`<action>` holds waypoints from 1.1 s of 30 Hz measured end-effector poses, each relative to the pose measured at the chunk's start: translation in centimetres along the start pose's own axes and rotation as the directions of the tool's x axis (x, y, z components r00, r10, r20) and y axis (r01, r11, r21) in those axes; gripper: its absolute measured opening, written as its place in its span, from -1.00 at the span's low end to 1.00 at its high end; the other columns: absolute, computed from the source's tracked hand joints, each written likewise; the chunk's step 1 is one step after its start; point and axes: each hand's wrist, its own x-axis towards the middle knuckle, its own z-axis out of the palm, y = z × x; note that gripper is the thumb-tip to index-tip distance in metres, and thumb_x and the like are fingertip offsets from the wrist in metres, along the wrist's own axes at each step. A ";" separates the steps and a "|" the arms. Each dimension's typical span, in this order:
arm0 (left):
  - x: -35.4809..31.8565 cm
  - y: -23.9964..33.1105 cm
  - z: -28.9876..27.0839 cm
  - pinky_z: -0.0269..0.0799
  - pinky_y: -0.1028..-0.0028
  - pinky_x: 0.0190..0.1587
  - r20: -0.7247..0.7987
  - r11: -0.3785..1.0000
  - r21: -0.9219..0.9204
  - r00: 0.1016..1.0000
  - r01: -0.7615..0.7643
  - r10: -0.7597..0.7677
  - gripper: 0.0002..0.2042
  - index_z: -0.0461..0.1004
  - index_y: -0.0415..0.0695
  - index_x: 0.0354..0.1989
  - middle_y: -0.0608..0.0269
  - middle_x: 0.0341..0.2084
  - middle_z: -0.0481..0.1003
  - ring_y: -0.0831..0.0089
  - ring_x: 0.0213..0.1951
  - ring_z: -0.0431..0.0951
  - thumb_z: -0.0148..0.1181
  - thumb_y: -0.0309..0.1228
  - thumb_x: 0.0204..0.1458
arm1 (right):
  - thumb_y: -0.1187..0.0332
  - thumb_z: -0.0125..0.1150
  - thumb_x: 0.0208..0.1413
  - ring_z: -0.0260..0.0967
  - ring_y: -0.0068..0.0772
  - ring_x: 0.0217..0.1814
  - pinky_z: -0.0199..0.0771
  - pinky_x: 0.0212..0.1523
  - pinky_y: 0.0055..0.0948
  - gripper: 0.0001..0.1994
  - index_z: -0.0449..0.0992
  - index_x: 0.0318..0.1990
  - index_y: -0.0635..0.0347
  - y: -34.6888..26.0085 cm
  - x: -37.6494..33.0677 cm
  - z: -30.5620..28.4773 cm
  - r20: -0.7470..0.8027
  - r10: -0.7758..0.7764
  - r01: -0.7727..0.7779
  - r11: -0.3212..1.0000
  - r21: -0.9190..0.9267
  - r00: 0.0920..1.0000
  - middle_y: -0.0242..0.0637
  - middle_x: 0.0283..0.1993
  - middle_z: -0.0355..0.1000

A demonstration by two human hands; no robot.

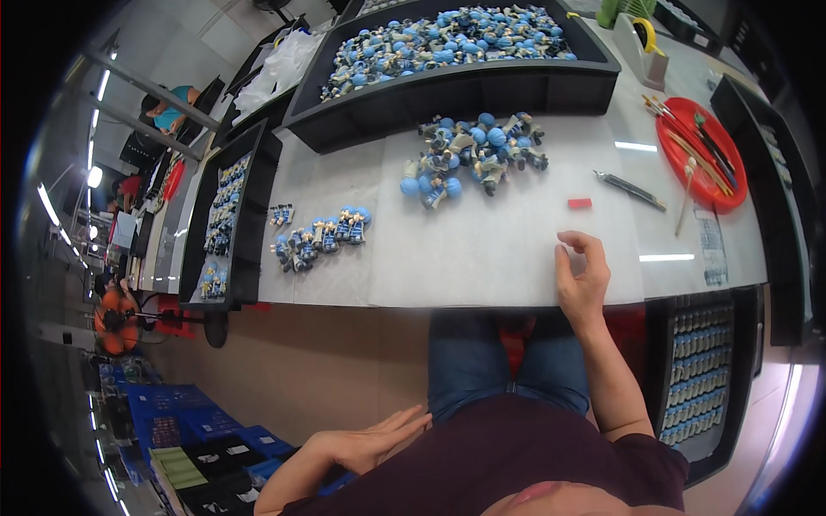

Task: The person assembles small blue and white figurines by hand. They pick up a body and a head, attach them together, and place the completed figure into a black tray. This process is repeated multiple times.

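Note:
My right hand (585,277) rests at the table's front edge, its thumb and curled forefinger apart with nothing between them. Just beyond its fingertips lies a small red block (580,204). Low by my hip, my left hand (383,437) is held off the table with its fingers stretched out and nothing in them. A loose heap of small blue-headed figurines (482,148) lies on the white work surface (482,258), beyond the block and to its left. Farther left, several more figurines (318,239) are grouped close together. A slim dark craft knife or pen (631,189) lies right of the block.
A large black bin (456,96) full of figurines stands at the back. Black trays flank the table, one tray (245,219) at left and another (774,258) at right. A red oval dish (731,199) holds brushes. A tape dispenser (641,56) stands behind it.

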 end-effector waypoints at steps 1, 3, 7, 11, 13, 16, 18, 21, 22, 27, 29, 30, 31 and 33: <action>0.2 -0.2 0.1 -0.27 0.13 0.26 -0.006 1.000 -0.020 1.000 -0.013 0.013 0.04 -0.38 -0.10 0.29 -0.20 0.26 -0.44 -0.05 0.30 -0.44 0.31 -0.20 -0.26 | 0.61 0.11 -0.12 0.32 -0.31 -0.26 0.32 -0.20 -0.43 -0.82 0.41 -0.29 0.28 0.1 0.0 -0.1 -0.008 0.001 -0.001 1.000 -0.001 1.000 -0.20 -0.31 0.38; 0.8 -0.6 0.8 -0.31 0.15 0.26 -0.042 0.996 -0.075 0.998 -0.042 0.039 0.05 -0.38 -0.10 0.29 -0.19 0.26 -0.45 -0.03 0.30 -0.47 0.32 -0.17 -0.26 | 0.61 0.11 -0.12 0.33 -0.31 -0.26 0.32 -0.20 -0.42 -0.83 0.41 -0.29 0.28 0.0 -0.1 -0.1 -0.005 -0.010 0.010 1.000 0.011 1.000 -0.20 -0.31 0.38; 1.0 -1.8 2.3 -0.34 0.14 0.26 -0.149 0.998 -0.031 0.988 -0.048 0.043 0.03 -0.36 -0.10 0.29 -0.17 0.26 -0.47 0.00 0.30 -0.49 0.31 -0.16 -0.24 | 0.61 0.11 -0.11 0.33 -0.30 -0.26 0.33 -0.19 -0.41 -0.83 0.41 -0.29 0.29 0.0 -0.1 -0.2 -0.019 0.003 -0.002 1.000 0.027 1.000 -0.20 -0.31 0.38; 0.4 -2.6 3.8 -0.35 0.13 0.26 -0.192 0.975 -0.169 0.975 -0.146 0.113 0.00 -0.33 -0.09 0.30 -0.11 0.27 -0.49 0.04 0.30 -0.51 0.30 -0.16 -0.20 | 0.60 0.11 -0.11 0.33 -0.31 -0.26 0.32 -0.19 -0.41 -0.84 0.42 -0.30 0.29 0.0 -0.5 -0.1 -0.022 -0.004 0.004 1.000 0.015 1.000 -0.20 -0.32 0.38; 0.4 -2.9 4.5 -0.35 0.12 0.26 -0.245 0.952 -0.208 0.954 -0.224 0.171 -0.02 -0.30 -0.05 0.30 -0.08 0.27 -0.49 0.05 0.30 -0.51 0.30 -0.17 -0.20 | 0.59 0.11 -0.10 0.34 -0.31 -0.26 0.32 -0.19 -0.41 -0.84 0.42 -0.30 0.29 -0.1 -0.5 -0.1 -0.022 -0.009 0.009 1.000 0.006 1.000 -0.20 -0.32 0.38; 0.7 -3.6 5.5 -0.35 0.11 0.26 -0.369 0.939 -0.187 0.907 -0.288 0.205 -0.04 -0.25 0.02 0.30 -0.06 0.28 -0.47 0.05 0.31 -0.49 0.32 -0.19 -0.21 | 0.58 0.11 -0.10 0.34 -0.31 -0.26 0.32 -0.19 -0.42 -0.84 0.41 -0.30 0.29 0.0 -0.5 -0.2 -0.028 -0.008 0.008 1.000 -0.010 1.000 -0.20 -0.32 0.39; 0.6 -3.8 6.4 -0.35 0.09 0.25 -0.457 0.931 -0.157 0.860 -0.329 0.227 -0.05 -0.20 0.06 0.30 -0.07 0.28 -0.44 0.03 0.31 -0.47 0.34 -0.17 -0.24 | 0.58 0.12 -0.10 0.34 -0.31 -0.26 0.32 -0.19 -0.42 -0.84 0.41 -0.30 0.29 0.0 -0.4 -0.1 -0.031 -0.007 0.007 1.000 -0.006 0.999 -0.20 -0.32 0.39; 0.3 -4.9 7.1 -0.25 0.02 0.24 -0.509 0.962 -0.031 0.833 -0.272 0.218 0.06 -0.13 0.05 0.29 -0.01 0.28 -0.40 -0.01 0.30 -0.44 0.45 -0.15 -0.45 | 0.58 0.12 -0.10 0.35 -0.31 -0.26 0.32 -0.19 -0.42 -0.84 0.41 -0.29 0.29 0.1 -0.4 0.0 -0.034 -0.015 0.014 1.000 -0.023 0.999 -0.20 -0.32 0.40; 0.3 -4.9 6.9 -0.25 0.03 0.24 -0.529 0.970 0.022 0.820 -0.242 0.217 0.05 -0.12 0.03 0.28 -0.01 0.28 -0.39 -0.01 0.30 -0.43 0.45 -0.16 -0.44 | 0.58 0.12 -0.10 0.35 -0.31 -0.25 0.32 -0.19 -0.41 -0.84 0.41 -0.29 0.28 0.2 -0.4 -0.1 -0.034 -0.018 0.017 0.999 -0.033 0.999 -0.20 -0.31 0.40; -1.5 -3.4 3.1 -0.08 0.18 0.24 -0.415 0.976 0.068 0.884 -0.206 0.216 -0.09 -0.01 -0.06 0.25 0.00 0.24 -0.07 0.11 0.29 -0.14 0.41 -0.29 -0.35 | 0.57 0.12 -0.09 0.35 -0.33 -0.26 0.31 -0.19 -0.42 -0.85 0.41 -0.30 0.28 0.2 -0.5 0.3 -0.043 -0.014 0.013 1.000 -0.017 0.999 -0.21 -0.32 0.41; -1.9 -2.6 -0.1 0.07 0.30 0.17 -0.414 0.958 0.016 0.870 -0.287 0.267 -0.20 0.09 -0.11 0.21 0.06 0.16 0.11 0.23 0.20 0.09 0.37 -0.36 -0.28 | 0.57 0.11 -0.09 0.35 -0.34 -0.26 0.31 -0.20 -0.43 -0.85 0.41 -0.29 0.28 0.2 -0.5 0.4 -0.043 -0.009 0.009 1.000 -0.019 0.999 -0.22 -0.33 0.41; -1.5 -2.8 -2.1 0.15 0.36 0.14 -0.409 0.939 -0.006 0.858 -0.344 0.312 -0.26 0.13 -0.14 0.18 0.08 0.12 0.20 0.29 0.16 0.20 0.35 -0.40 -0.25 | 0.57 0.11 -0.09 0.35 -0.35 -0.26 0.31 -0.20 -0.44 -0.85 0.41 -0.29 0.27 0.4 -0.5 0.3 -0.042 -0.021 0.019 0.999 -0.037 0.999 -0.22 -0.33 0.41; -0.9 -2.2 -4.1 0.22 0.41 0.08 -0.545 0.930 0.096 0.763 -0.354 0.346 -0.37 0.21 -0.15 0.13 0.12 0.06 0.28 0.34 0.08 0.29 0.31 -0.45 -0.21 | 0.57 0.11 -0.08 0.35 -0.36 -0.26 0.30 -0.20 -0.44 -0.85 0.41 -0.29 0.27 0.4 -0.6 0.3 -0.037 -0.028 0.026 0.998 -0.051 0.999 -0.22 -0.33 0.41; 1.0 -0.8 -8.0 0.30 0.46 0.00 -0.741 0.928 0.275 0.559 -0.253 0.372 -0.55 0.35 -0.16 0.02 0.17 0.02 0.33 0.41 0.01 0.36 0.22 -0.52 -0.13 | 0.57 0.10 -0.08 0.35 -0.39 -0.27 0.30 -0.19 -0.46 -0.85 0.41 -0.29 0.28 0.5 -0.8 0.4 -0.031 -0.002 0.001 0.999 -0.036 1.000 -0.23 -0.32 0.42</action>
